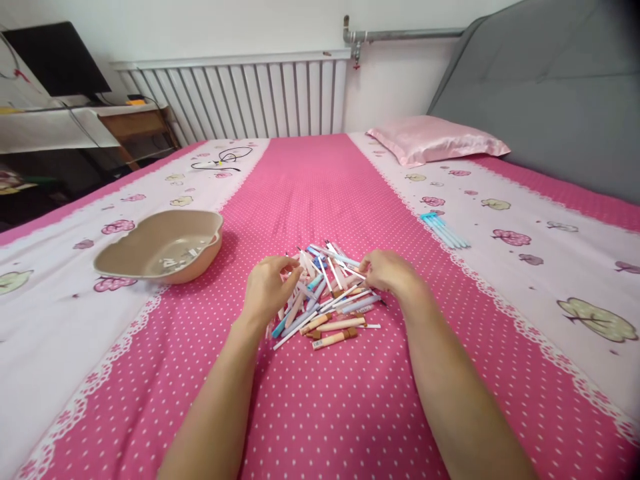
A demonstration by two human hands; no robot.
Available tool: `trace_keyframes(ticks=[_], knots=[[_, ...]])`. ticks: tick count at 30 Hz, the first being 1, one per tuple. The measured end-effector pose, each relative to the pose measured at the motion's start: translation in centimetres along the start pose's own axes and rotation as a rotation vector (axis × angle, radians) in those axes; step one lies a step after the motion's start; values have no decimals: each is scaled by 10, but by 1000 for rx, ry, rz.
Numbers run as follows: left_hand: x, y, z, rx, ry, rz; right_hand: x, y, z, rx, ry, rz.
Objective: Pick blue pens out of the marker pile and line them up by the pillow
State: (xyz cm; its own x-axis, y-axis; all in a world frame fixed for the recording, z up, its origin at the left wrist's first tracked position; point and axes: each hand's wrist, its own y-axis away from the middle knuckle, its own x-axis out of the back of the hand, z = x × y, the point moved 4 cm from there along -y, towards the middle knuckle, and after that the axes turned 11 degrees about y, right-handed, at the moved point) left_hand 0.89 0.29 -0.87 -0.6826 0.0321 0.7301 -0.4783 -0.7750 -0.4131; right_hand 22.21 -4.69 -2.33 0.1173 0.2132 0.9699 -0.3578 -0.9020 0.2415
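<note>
A loose pile of pens [327,297], white, pink, blue and brown, lies on the pink dotted bed sheet [320,407]. My left hand [269,288] rests on the pile's left side with fingertips pinched together over the pens; whether it grips one is unclear. My right hand [386,272] sits at the pile's right side, fingers curled and pinching at a white pen there. A small row of light blue pens [445,232] lies apart to the right on the paler strip of the sheet.
A beige shallow bowl [150,263] with a few small white bits inside stands to the left. A pink pillow [435,139] and grey headboard [550,87] are at the right back. A black cable [223,159] lies at the far side, near a radiator [240,97].
</note>
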Motion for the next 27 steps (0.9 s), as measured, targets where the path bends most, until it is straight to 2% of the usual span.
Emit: trace_keyframes(ticks=[4, 7, 10, 14, 16, 20, 24, 27], knots=[[12, 0, -6, 91, 24, -47, -1, 1, -2, 28, 31, -3], [19, 1, -9, 152, 25, -144, -2, 1, -3, 67, 38, 6], [21, 5, -9, 182, 57, -310, -1, 3, -4, 96, 32, 0], [12, 14, -1, 174, 221, -607, 4, 7, -3, 93, 5, 15], [6, 17, 4, 182, 227, -681, 9, 11, -3, 114, -31, 60], [-3, 20, 12, 186, 32, -648, 20, 19, -6, 179, -128, 180], [-10, 22, 21, 124, -202, -581, 29, 25, -9, 162, -152, 275], [-14, 24, 21, 107, -232, -578, 33, 26, -11, 148, -157, 316]])
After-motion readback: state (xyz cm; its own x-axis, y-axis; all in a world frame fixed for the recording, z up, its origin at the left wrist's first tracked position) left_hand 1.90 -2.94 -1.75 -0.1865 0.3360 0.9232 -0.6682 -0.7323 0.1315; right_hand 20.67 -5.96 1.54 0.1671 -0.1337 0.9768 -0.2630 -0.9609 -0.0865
